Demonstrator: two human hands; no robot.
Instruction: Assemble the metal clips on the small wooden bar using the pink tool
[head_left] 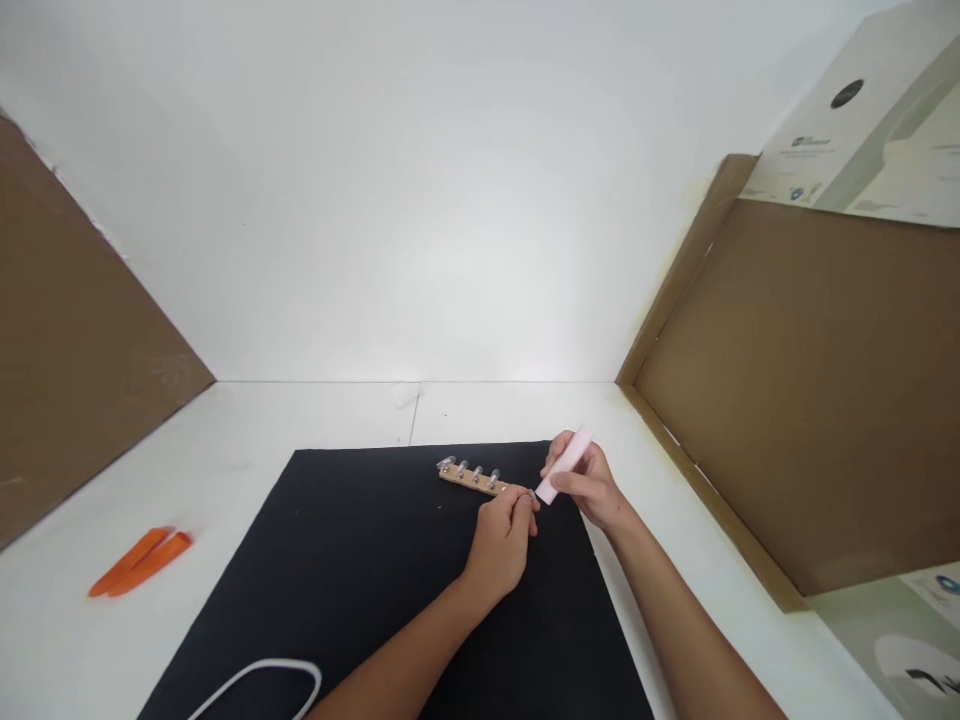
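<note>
At the far left, a brown cardboard panel [75,340] stands along the edge of the white table [247,430]. Two orange pry tools [140,562] lie side by side on the table, touching each other, well left of the black mat [300,570]. A white cable [255,673] curves in a loop over the mat's near edge and runs out of view at the bottom.

Near the mat's far edge lies a wooden strip [469,479], slightly angled, with four metal bolts [469,470] standing in a row along it. The left hand [501,545] is closed, its fingers curled at the strip's right end, gripping it there. Just right of those fingers, the right hand [589,485] is closed on a pink tube [564,465], holding it tilted across the mat's far right corner. The tube's lower end sits just beside the left fingers; whether they touch cannot be told.

Further right stands a second cardboard panel [810,400], with a printed box [855,120] above it and a printed carton [911,640] below it
</note>
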